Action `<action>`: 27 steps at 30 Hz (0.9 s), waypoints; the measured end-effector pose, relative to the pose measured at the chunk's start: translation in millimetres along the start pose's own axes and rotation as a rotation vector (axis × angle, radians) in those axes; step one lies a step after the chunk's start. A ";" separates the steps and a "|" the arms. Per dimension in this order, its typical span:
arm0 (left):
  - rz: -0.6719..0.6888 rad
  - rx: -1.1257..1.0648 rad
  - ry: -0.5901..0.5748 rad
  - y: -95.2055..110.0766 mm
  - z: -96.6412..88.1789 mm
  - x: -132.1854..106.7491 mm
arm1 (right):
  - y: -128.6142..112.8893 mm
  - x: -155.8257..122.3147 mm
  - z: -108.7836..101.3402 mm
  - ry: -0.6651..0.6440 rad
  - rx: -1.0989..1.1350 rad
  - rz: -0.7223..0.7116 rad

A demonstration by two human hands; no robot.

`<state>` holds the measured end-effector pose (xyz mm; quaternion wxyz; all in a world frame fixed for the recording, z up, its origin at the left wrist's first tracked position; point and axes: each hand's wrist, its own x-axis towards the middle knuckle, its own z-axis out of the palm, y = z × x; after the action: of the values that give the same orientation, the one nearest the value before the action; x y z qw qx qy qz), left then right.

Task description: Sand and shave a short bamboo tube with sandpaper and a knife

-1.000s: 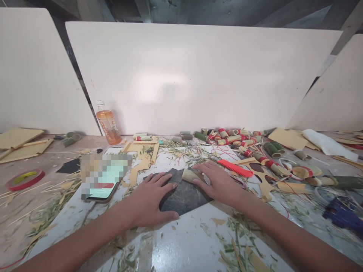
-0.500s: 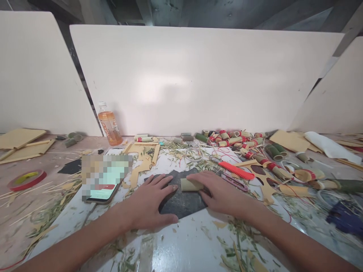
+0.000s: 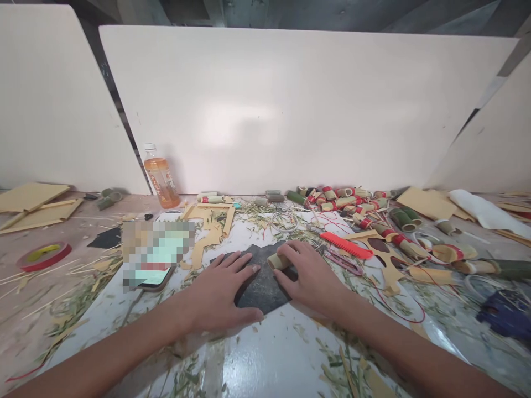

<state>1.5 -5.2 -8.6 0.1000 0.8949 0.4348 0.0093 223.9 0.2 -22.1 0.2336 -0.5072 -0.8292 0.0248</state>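
Note:
My left hand (image 3: pixel 224 290) lies flat with spread fingers on the left part of a dark grey sheet, which looks like sandpaper (image 3: pixel 263 293). Thumb and fingers of my right hand (image 3: pixel 305 276) are closed around a short, pale bamboo tube (image 3: pixel 274 262). The tube lies on its side at the sheet's right part, its open end facing left toward my left hand. My fingers cover its right end. Just right of my right hand are an orange-red comb-like strip (image 3: pixel 347 245) and a purple-handled tool (image 3: pixel 344 262).
A phone (image 3: pixel 160 265) lies left of my hands, with a drink bottle (image 3: pixel 161 176) behind it. Bamboo pieces with red bands (image 3: pixel 352 203) are heaped at the back right. Red tape (image 3: pixel 44 256) lies far left. Shavings litter the white board (image 3: pixel 249 359). Upright white panels (image 3: pixel 290 110) close the back.
My right hand has turned the bamboo tube, which lay level and now slants with its open end showing. My left hand has stayed in place on the sheet. The view has tilted slightly.

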 end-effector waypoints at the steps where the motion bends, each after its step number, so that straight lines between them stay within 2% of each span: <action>1: 0.000 0.003 -0.007 -0.1 -0.8 0.0 | -1.8 -1.1 0.3 -0.002 0.035 -0.009; 6: -0.005 0.015 -0.018 -0.5 -2.0 0.0 | -2.6 -9.5 -2.5 -0.106 0.187 -0.127; 12: -0.026 -0.002 -0.028 0.9 -0.6 0.2 | 18.4 -5.6 -0.7 -0.118 0.129 -0.039; 15: -0.045 -0.009 -0.031 1.3 -0.1 0.5 | 14.2 -5.7 -2.5 -0.105 0.136 -0.029; 20: -0.039 -0.024 0.000 -1.0 3.8 1.3 | 2.9 -6.3 -8.8 -0.139 0.196 -0.105; 23: -0.040 -0.010 0.019 -3.5 7.1 2.2 | 3.5 -6.5 -9.3 -0.089 0.159 -0.062; 27: -0.038 -0.003 0.039 -6.6 9.6 3.7 | 8.7 -7.2 -6.8 -0.134 0.201 -0.123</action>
<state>-0.3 0.0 -19.5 0.0930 0.8861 0.4535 0.0252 236.7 -3.1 -21.1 0.2284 -0.4265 -0.8658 0.1274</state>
